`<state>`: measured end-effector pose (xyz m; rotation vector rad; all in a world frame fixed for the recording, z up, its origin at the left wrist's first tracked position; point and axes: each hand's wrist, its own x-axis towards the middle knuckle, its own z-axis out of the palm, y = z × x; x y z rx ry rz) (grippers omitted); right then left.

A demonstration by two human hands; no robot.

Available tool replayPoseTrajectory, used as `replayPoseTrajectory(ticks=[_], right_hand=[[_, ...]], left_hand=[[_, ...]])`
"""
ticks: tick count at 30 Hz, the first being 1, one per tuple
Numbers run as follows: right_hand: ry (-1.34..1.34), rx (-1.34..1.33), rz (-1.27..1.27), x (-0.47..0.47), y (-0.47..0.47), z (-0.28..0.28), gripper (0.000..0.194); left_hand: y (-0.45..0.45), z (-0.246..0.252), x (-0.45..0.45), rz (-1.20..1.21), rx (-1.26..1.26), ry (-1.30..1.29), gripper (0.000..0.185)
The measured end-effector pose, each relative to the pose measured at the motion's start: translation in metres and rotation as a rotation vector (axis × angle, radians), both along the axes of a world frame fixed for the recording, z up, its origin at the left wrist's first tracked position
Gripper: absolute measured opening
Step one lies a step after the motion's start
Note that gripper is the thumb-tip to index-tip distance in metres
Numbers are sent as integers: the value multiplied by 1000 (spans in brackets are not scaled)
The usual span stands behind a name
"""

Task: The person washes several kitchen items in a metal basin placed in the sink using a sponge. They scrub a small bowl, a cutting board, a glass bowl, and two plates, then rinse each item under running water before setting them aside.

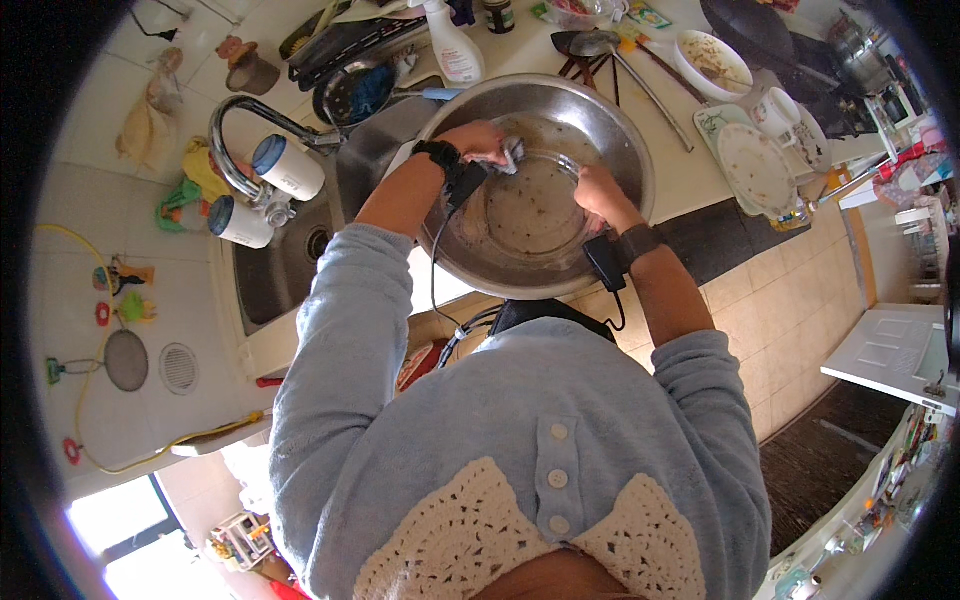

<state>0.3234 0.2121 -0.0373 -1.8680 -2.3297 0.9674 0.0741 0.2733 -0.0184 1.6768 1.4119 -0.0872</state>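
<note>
A large stainless steel basin (630, 142) stands before me, its left side over the sink edge, with murky water and dark bits in it. My left hand (480, 144), inside the basin at its upper left, holds a crumpled grey-white cloth (513, 154). My right hand (598, 196) is at the basin's right side, fingers curled at what looks like the rim of a clear dish (564, 163) lying in the water; most of that dish is hard to make out. Both wrists wear dark bands with small black boxes and cables.
A sink (285, 277) with a chrome faucet (225, 127) and white filters lies left. Behind stand a spray bottle (454, 52) and a colander (337, 90). To the right are a metal ladle (652, 90), a soiled white bowl (712, 64), an oval plate (756, 169) and a mug (775, 114).
</note>
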Motion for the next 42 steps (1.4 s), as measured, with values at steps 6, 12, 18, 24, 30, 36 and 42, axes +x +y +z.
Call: replayPoseTrajectory(ticks=[6,12,18,24,30,36,42], right_hand=[[8,52,5,-2,5,-7,27],[123,163,-29,11,-2,3,31],[41,-225,-80,9,-13,31,24],[6,-218,7,-2,-5,29,23],[-60,-122,0,-5,0,24,23],[-75,-119,-18,-7,1,30,22],[-67,-144,48,-7,6,26,21]], left_hand=[[12,5,33,-116,99,33,27],[1,-1,67,-517,593,185,21],[-12,19,22,-267,77,524,19],[-5,4,27,-638,498,285,20],[-13,2,90,-773,763,253,14],[-21,15,82,-656,613,399,29],[-35,17,25,-223,258,353,27]])
